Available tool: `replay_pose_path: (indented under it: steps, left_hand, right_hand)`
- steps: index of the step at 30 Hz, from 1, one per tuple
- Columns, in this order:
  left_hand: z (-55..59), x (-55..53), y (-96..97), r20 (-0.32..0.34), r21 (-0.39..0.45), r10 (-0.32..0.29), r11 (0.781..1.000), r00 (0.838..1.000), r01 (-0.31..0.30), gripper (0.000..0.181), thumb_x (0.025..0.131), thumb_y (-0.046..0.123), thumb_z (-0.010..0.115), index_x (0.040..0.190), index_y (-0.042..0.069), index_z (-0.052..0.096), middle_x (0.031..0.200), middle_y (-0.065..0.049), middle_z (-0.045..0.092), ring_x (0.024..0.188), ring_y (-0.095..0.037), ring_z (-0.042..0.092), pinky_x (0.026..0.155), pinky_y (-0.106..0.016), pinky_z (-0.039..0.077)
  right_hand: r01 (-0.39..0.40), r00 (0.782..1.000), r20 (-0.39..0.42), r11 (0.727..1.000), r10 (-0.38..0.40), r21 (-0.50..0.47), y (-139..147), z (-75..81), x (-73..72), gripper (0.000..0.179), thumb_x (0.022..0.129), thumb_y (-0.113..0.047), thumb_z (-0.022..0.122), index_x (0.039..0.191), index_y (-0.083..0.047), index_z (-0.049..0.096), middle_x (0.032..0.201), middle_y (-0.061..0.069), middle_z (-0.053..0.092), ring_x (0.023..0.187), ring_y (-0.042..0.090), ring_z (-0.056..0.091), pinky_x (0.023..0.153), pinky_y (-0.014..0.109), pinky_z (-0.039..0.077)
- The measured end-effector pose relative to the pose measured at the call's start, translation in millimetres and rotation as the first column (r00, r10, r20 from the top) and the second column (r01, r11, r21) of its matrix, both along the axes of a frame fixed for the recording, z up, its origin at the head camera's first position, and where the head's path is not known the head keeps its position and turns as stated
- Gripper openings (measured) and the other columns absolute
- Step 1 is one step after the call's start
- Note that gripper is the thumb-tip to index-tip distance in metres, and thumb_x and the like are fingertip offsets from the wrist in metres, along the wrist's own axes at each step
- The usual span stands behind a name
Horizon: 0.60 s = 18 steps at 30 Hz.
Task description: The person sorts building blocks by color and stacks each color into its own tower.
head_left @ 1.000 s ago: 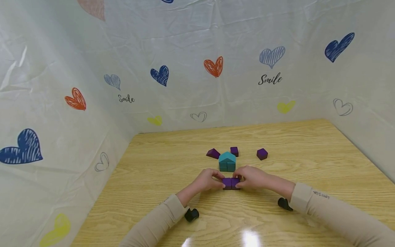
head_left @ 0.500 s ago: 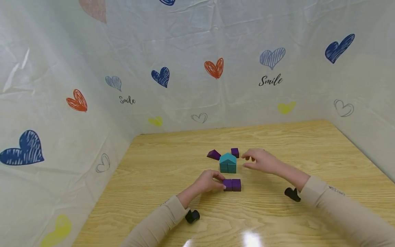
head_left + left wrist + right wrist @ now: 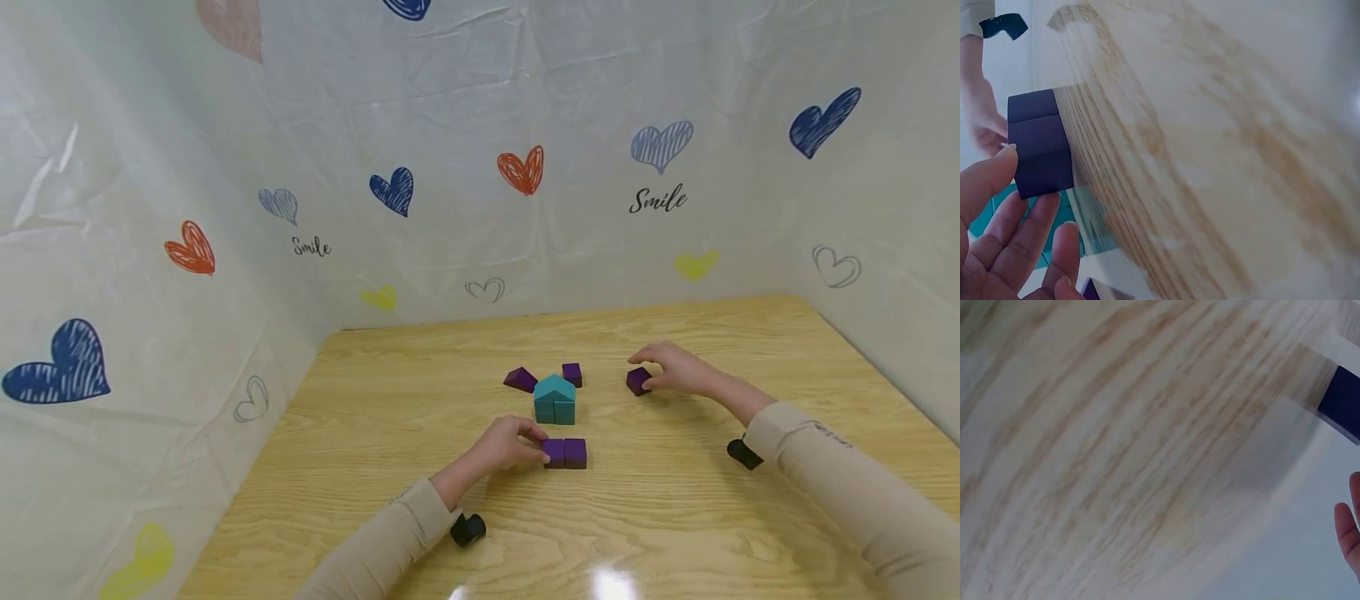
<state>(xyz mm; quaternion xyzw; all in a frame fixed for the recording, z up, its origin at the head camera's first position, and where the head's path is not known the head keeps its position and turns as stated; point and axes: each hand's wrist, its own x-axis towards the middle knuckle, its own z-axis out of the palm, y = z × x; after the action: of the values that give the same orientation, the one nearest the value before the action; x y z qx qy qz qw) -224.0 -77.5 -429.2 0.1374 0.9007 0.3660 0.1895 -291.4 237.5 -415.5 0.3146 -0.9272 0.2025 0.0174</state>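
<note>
My left hand (image 3: 506, 443) pinches the left one of two purple cubes (image 3: 554, 453) between thumb and fingers. The other purple cube (image 3: 576, 453) sits flush against its right side. In the left wrist view the thumb presses one face of the nearer cube (image 3: 1044, 159), with fingertips at the opposite face. Farther back on the right, my right hand (image 3: 675, 369) reaches around a separate purple block (image 3: 637, 381), thumb near its side and forefinger spread above. In the right wrist view a gap shows between the fingers (image 3: 1346, 534) and that block (image 3: 1342, 403).
Behind the two cubes stands a small teal stack, a triangular roof (image 3: 555, 387) on teal blocks (image 3: 555, 412). A purple wedge (image 3: 521, 379) and a purple cube (image 3: 572, 374) lie close behind it. A printed curtain (image 3: 442, 233) borders the wooden table (image 3: 375, 375).
My right hand has let go of the right purple cube and moved back and right to the separate purple block. The left hand has stayed on its cube.
</note>
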Motion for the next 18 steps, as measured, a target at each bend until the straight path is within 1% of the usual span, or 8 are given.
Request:
replay_pose_path:
  steps: [3, 6, 11, 16, 18]
  left_hand:
    - [0.8, 1.7, 0.6, -0.008, 0.000, -0.001, 1.000, 1.000, 0.001, 0.024, 0.076, 0.018, 0.075, 0.099, 0.012, 0.069, 0.093, 0.004, 0.065, 0.091, -0.013, 0.058, 0.083, -0.032, 0.048]
    - [0.9, 2.2, 0.6, -0.007, 0.002, 0.002, 1.000, 1.000, -0.002, 0.024, 0.076, 0.018, 0.074, 0.099, 0.011, 0.069, 0.093, 0.003, 0.065, 0.092, -0.014, 0.058, 0.083, -0.032, 0.048]
    - [0.5, 1.9, 0.5, 0.000, 0.004, 0.006, 1.000, 1.000, -0.006, 0.024, 0.076, 0.017, 0.075, 0.098, 0.011, 0.069, 0.094, 0.002, 0.065, 0.093, -0.015, 0.058, 0.084, -0.032, 0.047]
    - [2.8, 2.6, -1.1, -0.019, -0.002, -0.020, 1.000, 1.000, 0.020, 0.022, 0.077, 0.018, 0.074, 0.098, 0.011, 0.069, 0.091, 0.004, 0.064, 0.091, -0.012, 0.057, 0.083, -0.030, 0.048]
    - [3.6, 2.9, -1.5, -0.020, 0.002, -0.026, 1.000, 0.999, 0.026, 0.022, 0.077, 0.019, 0.074, 0.097, 0.011, 0.069, 0.091, 0.005, 0.064, 0.090, -0.012, 0.057, 0.083, -0.030, 0.048]
  right_hand:
    - [0.014, 1.000, 0.009, 1.000, -0.014, 0.003, 4.2, -7.0, -4.0, 0.031, 0.077, -0.001, 0.068, 0.107, 0.004, 0.063, 0.108, 0.023, 0.060, 0.102, 0.044, 0.051, 0.087, 0.056, 0.038]
    - [0.030, 0.999, 0.024, 1.000, -0.031, 0.008, 5.1, -10.5, -7.3, 0.026, 0.077, 0.000, 0.068, 0.103, 0.002, 0.065, 0.105, 0.021, 0.061, 0.098, 0.042, 0.053, 0.083, 0.054, 0.042]
    - [0.030, 0.997, 0.069, 1.000, -0.030, 0.001, 4.4, -10.6, -10.5, 0.028, 0.078, -0.001, 0.068, 0.105, 0.003, 0.064, 0.104, 0.022, 0.061, 0.092, 0.038, 0.056, 0.076, 0.048, 0.047]
    - [0.020, 0.995, 0.098, 1.000, -0.018, -0.020, 5.1, -9.9, -12.0, 0.028, 0.077, -0.002, 0.069, 0.103, 0.005, 0.063, 0.101, 0.021, 0.061, 0.088, 0.035, 0.057, 0.073, 0.044, 0.048]
    - [0.025, 0.992, 0.122, 0.999, -0.021, -0.031, 6.0, -10.6, -13.0, 0.028, 0.077, -0.002, 0.069, 0.103, 0.005, 0.063, 0.100, 0.020, 0.062, 0.087, 0.033, 0.057, 0.073, 0.043, 0.047]
